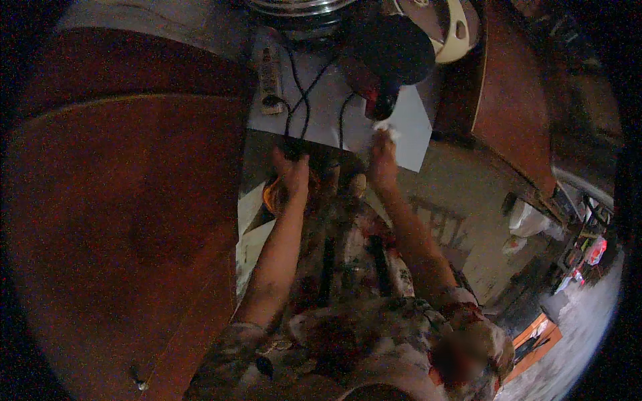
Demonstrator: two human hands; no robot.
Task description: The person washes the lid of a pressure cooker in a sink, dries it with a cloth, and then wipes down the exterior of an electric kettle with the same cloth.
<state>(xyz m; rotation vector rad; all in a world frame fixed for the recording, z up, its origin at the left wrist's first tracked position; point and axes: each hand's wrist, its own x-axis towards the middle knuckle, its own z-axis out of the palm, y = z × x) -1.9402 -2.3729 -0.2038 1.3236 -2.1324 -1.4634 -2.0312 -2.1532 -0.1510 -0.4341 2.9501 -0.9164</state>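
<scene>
My left hand (293, 175) is below the front edge of the grey table (317, 127), its thumb and a finger spread apart. Black cables (305, 113) run down over the edge between those fingertips; whether the hand touches them is too dark to tell. Farther right, my right hand (383, 160) has its fingers closed on a crumpled white tissue or cloth (386, 126). It is just in front of a dark appliance (391, 50) with a round top, a red part and a black, handle-like front. Beneath that hand and appliance lies a white sheet (412, 127), reaching past the table edge.
A power strip (270, 77) with a plug in it lies at the table's left. Behind are a shiny metal pot (301, 7) and a cream-coloured item (458, 33). Wooden panels (127, 200) stand on the left and right. A white bag (531, 219) lies on the right.
</scene>
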